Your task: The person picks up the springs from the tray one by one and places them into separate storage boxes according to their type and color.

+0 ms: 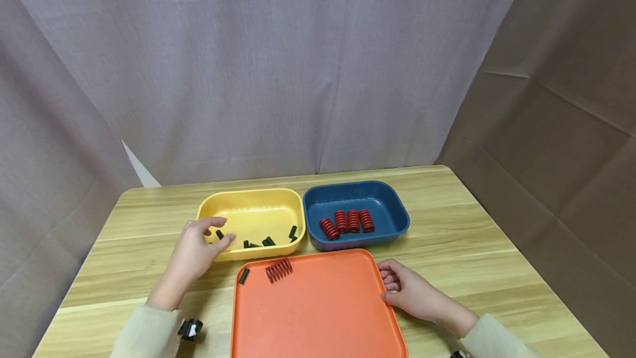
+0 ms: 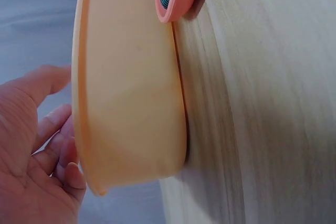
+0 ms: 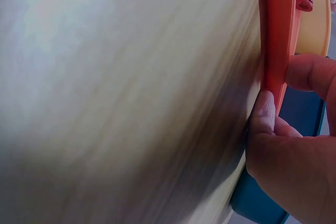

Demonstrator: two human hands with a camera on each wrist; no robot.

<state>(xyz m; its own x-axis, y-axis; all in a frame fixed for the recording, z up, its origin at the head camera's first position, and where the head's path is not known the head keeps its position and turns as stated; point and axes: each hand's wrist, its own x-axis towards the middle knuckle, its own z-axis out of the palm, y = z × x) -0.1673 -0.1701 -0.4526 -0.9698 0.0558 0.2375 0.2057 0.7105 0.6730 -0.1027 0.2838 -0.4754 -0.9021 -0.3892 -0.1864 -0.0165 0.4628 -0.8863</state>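
Note:
My left hand (image 1: 196, 247) reaches over the left end of a yellow bin (image 1: 250, 191), thumb and forefinger spread apart with nothing between them. Just by its fingertips lies a small dark spring (image 1: 220, 234). Several more dark springs (image 1: 268, 241) lie along the bin's near side. With my right hand (image 1: 409, 291) I pinch the right edge of an orange tray (image 1: 318, 308); the right wrist view shows the thumb (image 3: 302, 72) on its rim. Near the tray's far left corner are a dark spring (image 1: 244, 276) and a larger red spring (image 1: 279, 270).
A blue bin (image 1: 392, 231) stands right of the yellow one, with several red springs (image 1: 353, 221) in its front part. Both bins sit behind the tray on a wooden table (image 1: 457, 247). Grey curtains (image 1: 248, 70) hang behind and at the sides.

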